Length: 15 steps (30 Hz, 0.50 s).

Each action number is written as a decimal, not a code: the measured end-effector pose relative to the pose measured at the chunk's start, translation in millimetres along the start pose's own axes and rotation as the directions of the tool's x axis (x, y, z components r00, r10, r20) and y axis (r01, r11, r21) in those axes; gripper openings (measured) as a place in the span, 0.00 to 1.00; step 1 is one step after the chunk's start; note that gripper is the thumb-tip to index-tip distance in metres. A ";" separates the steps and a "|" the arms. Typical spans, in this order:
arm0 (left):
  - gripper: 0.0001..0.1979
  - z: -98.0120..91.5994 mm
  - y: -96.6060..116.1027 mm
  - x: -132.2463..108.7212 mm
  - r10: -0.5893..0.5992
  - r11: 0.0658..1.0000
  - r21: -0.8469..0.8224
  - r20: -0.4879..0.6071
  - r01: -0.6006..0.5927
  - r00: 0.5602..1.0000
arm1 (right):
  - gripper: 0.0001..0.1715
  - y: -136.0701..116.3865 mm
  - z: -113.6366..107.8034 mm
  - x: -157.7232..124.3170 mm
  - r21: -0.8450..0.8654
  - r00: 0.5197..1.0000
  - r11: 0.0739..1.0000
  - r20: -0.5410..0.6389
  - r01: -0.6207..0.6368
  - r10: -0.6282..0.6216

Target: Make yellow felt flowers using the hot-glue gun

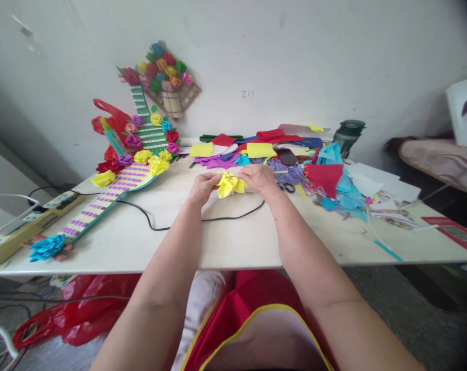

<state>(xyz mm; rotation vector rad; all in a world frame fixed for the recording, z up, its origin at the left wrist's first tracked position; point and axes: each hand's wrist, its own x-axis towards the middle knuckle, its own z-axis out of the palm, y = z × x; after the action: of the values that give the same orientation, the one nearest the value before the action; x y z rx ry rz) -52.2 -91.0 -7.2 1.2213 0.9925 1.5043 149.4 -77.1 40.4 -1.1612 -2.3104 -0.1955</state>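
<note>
A yellow paper flower (230,185) with spread petals is held over the middle of the table, between both hands. My left hand (203,186) pinches its left edge. On the other side my right hand (259,178) has its fingers closed on the flower's upper right. A thin pale stick (281,172) pokes out to the right of my right hand; whether that hand grips it is hard to tell. Behind my right hand lies a bundle of purple string (289,170).
At left lies a guitar-shaped craft (113,191) covered in paper flowers. Colored paper sheets (225,152), a dark bottle (348,135) and blue crepe scraps (347,190) line the back. A black cable (156,228) crosses the table. A power strip (36,224) sits far left.
</note>
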 end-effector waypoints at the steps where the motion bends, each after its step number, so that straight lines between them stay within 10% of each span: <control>1: 0.25 -0.2 -0.5 0.1 -0.003 1.000 -0.005 -0.004 0.003 1.000 | 0.16 -0.3 -0.5 0.0 -0.015 1.000 1.000 0.009 -0.004 0.004; 15: 0.24 1.2 3.2 -2.5 -0.010 0.999 -0.035 0.022 0.010 1.000 | 0.10 2.0 2.5 0.0 0.084 0.998 0.996 -0.050 -0.035 0.039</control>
<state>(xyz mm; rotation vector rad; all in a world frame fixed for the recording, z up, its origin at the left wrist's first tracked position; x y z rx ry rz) -51.4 -94.2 -4.5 1.2038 0.9531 1.4918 150.0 -74.9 38.1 -1.1431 -2.2286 -0.1140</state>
